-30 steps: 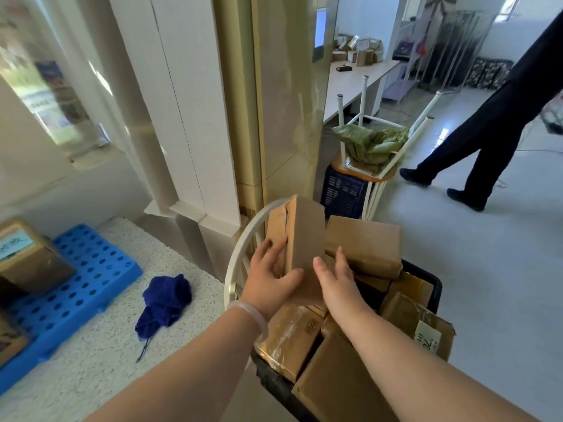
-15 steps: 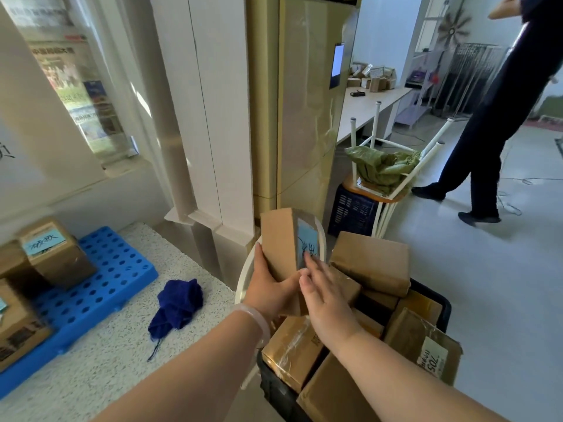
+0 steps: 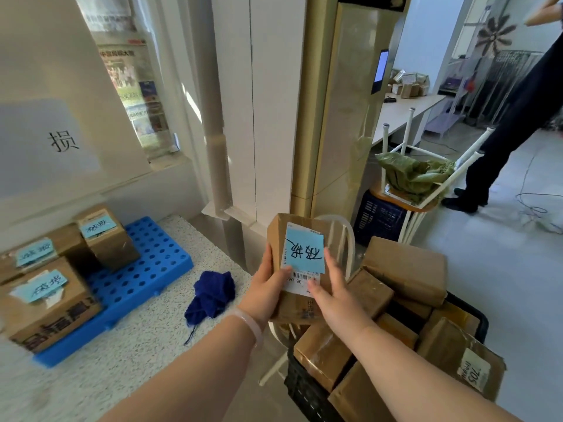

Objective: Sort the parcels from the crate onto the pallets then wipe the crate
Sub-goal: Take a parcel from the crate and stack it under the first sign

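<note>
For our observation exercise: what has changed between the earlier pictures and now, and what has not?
The parcel, gripped by left hand and right hand, was turned until its blue note faces the camera. The blue cloth, blue pallet and crate stayed put.

On left pallet w/ parcels, cloth betw. it & crate on right.
</note>
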`<state>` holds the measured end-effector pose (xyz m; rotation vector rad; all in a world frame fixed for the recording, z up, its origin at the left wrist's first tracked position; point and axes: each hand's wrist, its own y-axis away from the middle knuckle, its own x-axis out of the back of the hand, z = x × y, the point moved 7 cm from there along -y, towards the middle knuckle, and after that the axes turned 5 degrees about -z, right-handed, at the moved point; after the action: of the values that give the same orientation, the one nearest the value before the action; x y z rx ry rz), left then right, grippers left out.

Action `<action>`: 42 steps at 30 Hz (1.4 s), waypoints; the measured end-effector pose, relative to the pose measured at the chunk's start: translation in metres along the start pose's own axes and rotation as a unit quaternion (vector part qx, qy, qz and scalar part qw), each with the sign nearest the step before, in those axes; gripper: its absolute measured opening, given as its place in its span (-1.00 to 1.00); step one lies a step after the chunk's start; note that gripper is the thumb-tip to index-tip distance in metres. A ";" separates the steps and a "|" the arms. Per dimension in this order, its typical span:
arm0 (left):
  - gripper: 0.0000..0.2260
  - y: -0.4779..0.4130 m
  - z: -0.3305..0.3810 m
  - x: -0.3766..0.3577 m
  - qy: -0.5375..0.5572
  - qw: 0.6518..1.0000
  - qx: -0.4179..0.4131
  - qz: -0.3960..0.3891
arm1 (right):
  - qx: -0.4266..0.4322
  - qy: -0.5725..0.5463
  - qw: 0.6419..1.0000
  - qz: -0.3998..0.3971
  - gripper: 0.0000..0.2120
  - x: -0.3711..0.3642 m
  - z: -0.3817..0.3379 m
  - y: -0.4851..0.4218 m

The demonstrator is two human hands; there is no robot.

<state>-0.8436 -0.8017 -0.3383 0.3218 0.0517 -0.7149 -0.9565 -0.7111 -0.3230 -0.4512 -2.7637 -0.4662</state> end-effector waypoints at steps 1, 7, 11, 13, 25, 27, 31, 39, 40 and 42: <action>-0.32 0.003 0.003 0.009 -0.013 1.000 -0.005 0.001 | 0.002 -0.005 1.000 0.000 -0.36 -0.009 -0.004 -0.001; -0.44 0.023 0.016 0.068 0.020 0.999 0.014 0.027 | -0.023 -0.044 0.999 0.006 -0.34 -0.054 -0.029 -0.011; -0.43 0.037 0.026 0.108 -0.003 1.000 0.020 0.011 | -0.035 -0.092 0.995 0.020 -0.42 -0.079 -0.043 -0.032; -0.40 0.041 0.028 0.127 -0.013 0.999 0.037 -0.007 | -0.062 -0.158 0.985 0.033 -0.47 -0.092 -0.047 -0.043; -0.53 0.059 0.036 0.251 -0.170 0.976 0.134 0.029 | -0.084 -0.301 0.949 0.038 -0.45 -0.168 -0.074 -0.080; -0.46 0.063 0.039 0.266 -0.170 0.975 0.138 0.028 | -0.078 -0.307 0.948 0.033 -0.44 -0.168 -0.078 -0.086; -0.34 0.065 0.058 0.287 -0.137 0.981 0.060 0.125 | -0.082 -0.342 0.936 0.009 -0.64 -0.181 -0.081 -0.092; -0.25 0.065 0.038 0.297 0.046 0.976 0.033 0.210 | -0.124 -0.330 0.936 -0.008 -0.54 -0.212 -0.071 -0.095; -0.29 0.064 0.041 0.300 0.036 0.979 0.034 0.197 | -0.120 -0.299 0.947 -0.006 -0.51 -0.209 -0.071 -0.096; -0.37 0.062 0.047 0.302 -0.016 0.987 0.048 0.153 | -0.109 -0.258 0.960 0.002 -0.45 -0.199 -0.070 -0.098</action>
<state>-0.5778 -0.9643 -0.3244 0.4008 -0.0625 -0.4192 -0.7942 -0.8751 -0.3536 -0.7179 -3.2189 -0.7510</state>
